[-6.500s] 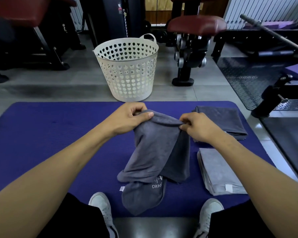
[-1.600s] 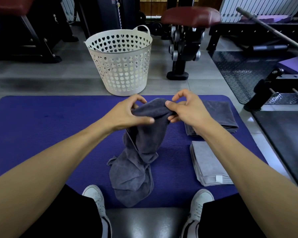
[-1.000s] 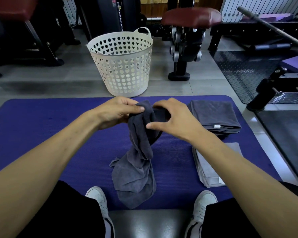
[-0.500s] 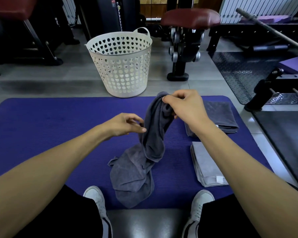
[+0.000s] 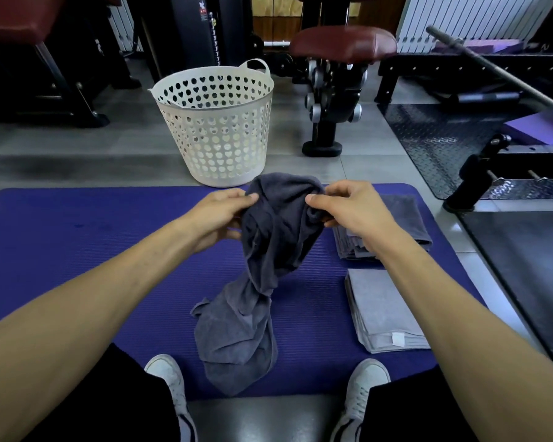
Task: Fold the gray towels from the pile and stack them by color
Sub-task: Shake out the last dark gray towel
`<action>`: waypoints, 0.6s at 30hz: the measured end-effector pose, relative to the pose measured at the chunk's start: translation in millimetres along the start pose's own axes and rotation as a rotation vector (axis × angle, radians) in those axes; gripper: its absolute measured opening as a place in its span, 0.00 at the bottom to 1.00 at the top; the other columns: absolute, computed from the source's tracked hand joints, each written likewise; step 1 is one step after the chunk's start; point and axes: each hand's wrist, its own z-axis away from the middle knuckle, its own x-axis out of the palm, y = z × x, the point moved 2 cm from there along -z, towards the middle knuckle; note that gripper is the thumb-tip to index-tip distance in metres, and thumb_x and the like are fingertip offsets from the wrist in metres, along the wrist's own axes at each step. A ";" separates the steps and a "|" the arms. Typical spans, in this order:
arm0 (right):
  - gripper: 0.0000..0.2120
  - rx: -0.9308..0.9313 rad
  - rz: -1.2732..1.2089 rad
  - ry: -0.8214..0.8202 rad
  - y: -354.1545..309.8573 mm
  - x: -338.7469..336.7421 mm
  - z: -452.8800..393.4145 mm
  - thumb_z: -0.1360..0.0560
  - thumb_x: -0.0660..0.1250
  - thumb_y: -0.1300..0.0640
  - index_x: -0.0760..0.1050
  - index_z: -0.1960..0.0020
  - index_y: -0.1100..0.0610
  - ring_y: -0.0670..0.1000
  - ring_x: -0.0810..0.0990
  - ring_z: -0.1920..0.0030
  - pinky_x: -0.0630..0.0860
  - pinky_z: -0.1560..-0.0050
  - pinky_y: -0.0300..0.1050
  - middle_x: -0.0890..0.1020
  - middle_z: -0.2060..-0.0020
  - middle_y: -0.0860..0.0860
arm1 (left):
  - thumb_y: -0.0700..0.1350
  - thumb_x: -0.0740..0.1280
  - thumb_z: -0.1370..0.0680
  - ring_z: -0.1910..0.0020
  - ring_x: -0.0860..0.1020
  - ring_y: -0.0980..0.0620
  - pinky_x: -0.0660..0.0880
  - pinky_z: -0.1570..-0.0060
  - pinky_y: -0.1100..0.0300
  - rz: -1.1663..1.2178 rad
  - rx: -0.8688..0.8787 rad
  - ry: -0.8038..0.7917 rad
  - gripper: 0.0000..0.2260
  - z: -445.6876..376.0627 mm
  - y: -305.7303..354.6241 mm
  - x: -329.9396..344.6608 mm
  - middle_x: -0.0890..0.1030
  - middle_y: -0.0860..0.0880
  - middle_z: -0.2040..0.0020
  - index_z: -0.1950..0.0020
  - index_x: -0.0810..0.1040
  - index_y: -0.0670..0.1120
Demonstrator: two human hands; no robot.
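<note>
A dark gray towel [image 5: 268,250] is held up above the purple mat [image 5: 77,244], its lower part twisted and bunched, with the bottom end resting on the mat between the two white shoes [image 5: 170,374]. The cloth is judged to be soft, light and limp: no shape is kept by it, and it hangs in a rope-like twist. It is best taken at two corners of one edge, so that the twist can be shaken out before folding.

The upper bunch is gripped from the left by the left hand [image 5: 217,215], thumb and fingers curled onto the cloth. The other side is pinched by the right hand [image 5: 348,208], with the thumb pressed against the fabric.

To the right on the mat, a folded dark gray stack [image 5: 409,218] is seen, and nearer, well apart from it, a folded light gray stack [image 5: 383,311]. A white basket [image 5: 217,122] stands beyond the mat.
</note>
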 end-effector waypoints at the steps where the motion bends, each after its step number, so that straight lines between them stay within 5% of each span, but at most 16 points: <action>1: 0.09 -0.004 0.009 -0.032 -1.2 1.8 2.3 0.31 0.78 0.50 0.81 0.57 0.53 0.50 0.84 0.61 0.83 0.56 0.44 0.86 0.60 0.52 | 0.47 0.65 0.19 0.67 0.80 0.56 0.77 0.68 0.60 0.053 0.011 0.006 0.10 2.9 5.2 -2.1 0.82 0.52 0.67 0.61 0.74 0.48; 5: 0.23 -0.101 0.274 -0.146 -7.9 19.7 13.3 0.38 0.78 0.37 0.80 0.53 0.52 0.46 0.83 0.56 0.80 0.55 0.45 0.84 0.58 0.47 | 0.47 0.65 0.19 0.67 0.82 0.53 0.80 0.66 0.58 0.212 0.032 0.016 0.07 9.4 19.8 -7.4 0.84 0.50 0.64 0.56 0.77 0.47; 8: 0.28 -0.160 0.369 -0.128 -11.0 35.7 20.3 0.38 0.77 0.34 0.77 0.55 0.57 0.48 0.79 0.61 0.76 0.61 0.46 0.81 0.62 0.49 | 0.46 0.64 0.18 0.61 0.84 0.52 0.81 0.63 0.57 0.181 0.024 -0.037 0.07 12.2 22.0 -8.1 0.85 0.48 0.59 0.52 0.79 0.45; 13: 0.17 -0.252 0.341 -0.080 -10.4 45.6 19.4 0.29 0.76 0.48 0.76 0.65 0.60 0.44 0.70 0.72 0.66 0.68 0.38 0.76 0.72 0.47 | 0.45 0.64 0.18 0.57 0.83 0.50 0.82 0.57 0.56 0.107 -0.006 -0.094 0.09 15.1 15.6 -13.5 0.85 0.45 0.54 0.48 0.80 0.41; 18: 0.15 -0.208 0.219 -0.057 -10.4 44.5 15.1 0.28 0.74 0.53 0.78 0.64 0.64 0.43 0.67 0.75 0.66 0.70 0.37 0.76 0.73 0.56 | 0.45 0.65 0.19 0.59 0.81 0.51 0.82 0.58 0.58 0.108 -0.022 -0.060 0.08 16.4 11.2 -20.1 0.84 0.45 0.56 0.50 0.80 0.41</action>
